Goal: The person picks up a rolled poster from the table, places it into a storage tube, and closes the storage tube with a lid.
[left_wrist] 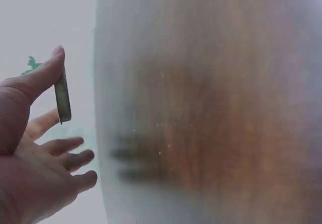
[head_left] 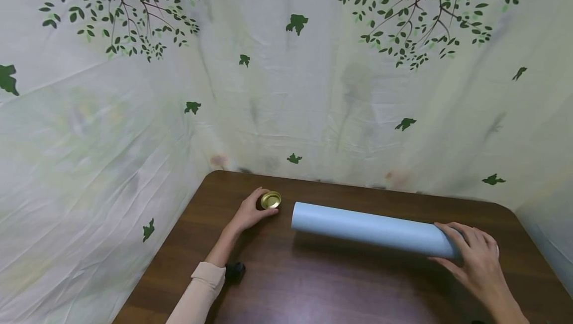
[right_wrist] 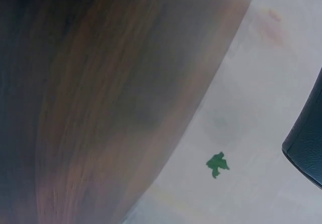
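My left hand (head_left: 250,212) pinches a shallow, round gold lid (head_left: 270,200) between thumb and finger, above the far left part of the table. Edge-on, the thin lid (left_wrist: 63,103) shows in the left wrist view, while the other fingers (left_wrist: 79,159) stay off it. On the right, my right hand (head_left: 480,257) grips one end of a long light-blue tube (head_left: 371,225). The tube lies nearly level above the table, its far end pointing left toward the lid, with a gap between them. My right hand is out of sight in the right wrist view.
Beneath both hands is a brown wooden table (head_left: 286,284). Pale cloth (head_left: 322,90) printed with branches and green leaves hangs behind it. A small black object (head_left: 235,272) sits by the left wrist. One dark, textured curved piece (right_wrist: 308,133) enters the right wrist view; I cannot tell what.
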